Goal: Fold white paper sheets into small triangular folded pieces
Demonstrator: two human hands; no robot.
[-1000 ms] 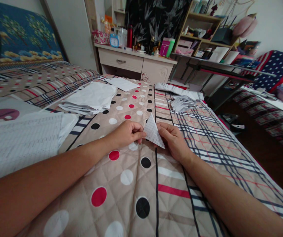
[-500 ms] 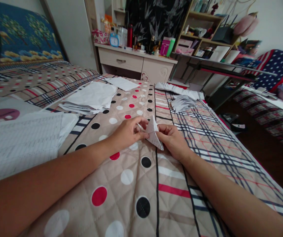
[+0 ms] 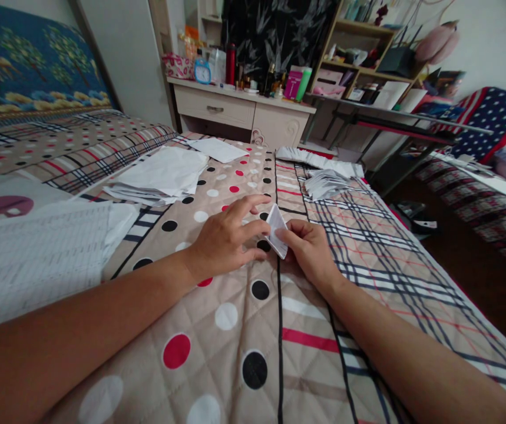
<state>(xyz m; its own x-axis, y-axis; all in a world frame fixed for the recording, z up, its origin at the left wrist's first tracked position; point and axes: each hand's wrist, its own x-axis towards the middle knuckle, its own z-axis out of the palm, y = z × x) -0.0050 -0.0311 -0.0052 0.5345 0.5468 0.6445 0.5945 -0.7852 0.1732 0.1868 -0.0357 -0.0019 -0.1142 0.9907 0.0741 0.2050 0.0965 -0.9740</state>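
Observation:
A small piece of folded white paper (image 3: 275, 228) is pinched between the thumb and fingers of my right hand (image 3: 308, 244), just above the bedspread. It has a pointed top and shows faint marks. My left hand (image 3: 230, 235) is beside it on the left, with thumb and fingers apart. One of its fingertips is close to the paper's left edge; whether it touches I cannot tell. The fingers of my right hand behind the paper are partly hidden.
The quilted bedspread (image 3: 217, 318) has dots and plaid. A stack of white paper (image 3: 159, 171), printed sheets (image 3: 45, 253) and a single sheet (image 3: 218, 149) lie left. Folded paper pieces (image 3: 326, 184) and a long folded row (image 3: 318, 161) lie right. A dresser (image 3: 217, 109) stands beyond.
My left hand has let go of the paper and its fingers have spread. The paper, in my right hand, now looks narrower and more folded together.

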